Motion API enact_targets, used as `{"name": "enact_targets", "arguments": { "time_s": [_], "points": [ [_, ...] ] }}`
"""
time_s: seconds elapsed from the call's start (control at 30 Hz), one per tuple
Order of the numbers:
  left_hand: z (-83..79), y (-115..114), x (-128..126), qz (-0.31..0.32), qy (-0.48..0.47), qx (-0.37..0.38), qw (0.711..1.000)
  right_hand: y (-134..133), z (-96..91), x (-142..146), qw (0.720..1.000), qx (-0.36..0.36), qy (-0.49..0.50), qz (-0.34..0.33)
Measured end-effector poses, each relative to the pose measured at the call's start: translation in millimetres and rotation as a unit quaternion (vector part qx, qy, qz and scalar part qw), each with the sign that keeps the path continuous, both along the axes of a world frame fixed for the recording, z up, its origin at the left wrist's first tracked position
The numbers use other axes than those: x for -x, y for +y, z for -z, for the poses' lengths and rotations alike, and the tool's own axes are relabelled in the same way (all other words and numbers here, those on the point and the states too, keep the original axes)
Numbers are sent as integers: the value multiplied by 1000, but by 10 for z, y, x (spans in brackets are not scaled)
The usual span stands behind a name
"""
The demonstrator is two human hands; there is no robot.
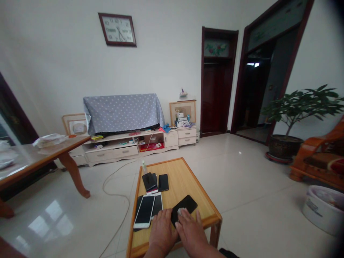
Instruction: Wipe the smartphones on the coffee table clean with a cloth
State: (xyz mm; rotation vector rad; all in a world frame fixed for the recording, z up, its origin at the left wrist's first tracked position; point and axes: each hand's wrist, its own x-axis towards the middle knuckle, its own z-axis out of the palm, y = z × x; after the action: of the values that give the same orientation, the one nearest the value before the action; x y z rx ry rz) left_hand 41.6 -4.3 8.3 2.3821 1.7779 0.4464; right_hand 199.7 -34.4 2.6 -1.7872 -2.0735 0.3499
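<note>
the left hand (162,231) lies open and released on the wooden table (185,175), its fingers just beside a white-framed smartphone (144,211) that overlaps a darker phone (157,204). the right hand (191,231) spreads over a black smartphone (187,205) set askew, with a small white wad, perhaps cloth (181,211), under its fingers; i cannot tell whether the wad is gripped or only pressed. at eleven o'clock from the hands sit a small stack of phones (149,181) and a lone black phone (163,182), with a clear bottle (144,167) by the far edge at twelve o'clock. the overlapping phones could slide and scuff their glass if nudged, a knock could tip the bottle off the table, and a loose cable (114,195) on the floor could snag a foot. no brand is legible on the phones or bottle; the wall clock (117,29) shows only numerals, and the label on the white tub (322,211) is unreadable.
</note>
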Motion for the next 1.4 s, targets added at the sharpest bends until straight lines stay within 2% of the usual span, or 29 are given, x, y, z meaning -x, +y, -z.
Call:
{"name": "enact_targets", "arguments": {
  "time_s": [0.1,0.3,0.37,0.47,0.53,0.6,0.7,0.77,0.9,0.97,1.03,1.17,1.2,1.27,1.4],
  "points": [
    [-32,-5,7,-2,-2,10,1000,-42,32,42,999,-3,16,-28],
    [-125,-28,-18,-2,10,17,1000,183,-53,-177,996,6,-26,89],
    [-121,-31,-16,-2,6,13,1000,172,-43,-136,998,11,-26,60],
    [-95,-31,-1,3,-10,1,1000,89,3,-30,1000,1,-12,-21],
    [-85,-30,9,9,-20,-7,1000,80,14,-21,999,-10,-10,-40],
    [-87,-29,13,11,-24,-10,1000,145,-12,-76,1000,-9,-19,-10],
    [-101,-26,10,3,-25,-5,1000,284,-86,-158,996,9,-40,84],
    [-108,-27,7,1,-25,-4,1000,303,-121,-124,993,17,-46,104],
    [-122,-39,2,2,-24,-4,1000,129,-106,94,1000,0,-21,-14],
    [-138,-48,-3,-3,-19,2,1000,72,-85,133,999,-6,-14,-49],
    [-160,-56,-9,-8,-17,5,1000,112,-80,77,999,1,-25,-27],
    [-188,-64,-12,-9,-26,8,1000,323,-88,-86,994,17,-57,96],
    [-183,-63,-10,-9,-28,10,1000,348,-84,-83,992,19,-59,108],
    [-160,-56,-3,-12,-30,7,999,330,-63,-7,995,21,-55,81],
    [-94,-36,9,-36,-22,5,999,198,-21,193,999,16,-21,-43]
  ]
}}
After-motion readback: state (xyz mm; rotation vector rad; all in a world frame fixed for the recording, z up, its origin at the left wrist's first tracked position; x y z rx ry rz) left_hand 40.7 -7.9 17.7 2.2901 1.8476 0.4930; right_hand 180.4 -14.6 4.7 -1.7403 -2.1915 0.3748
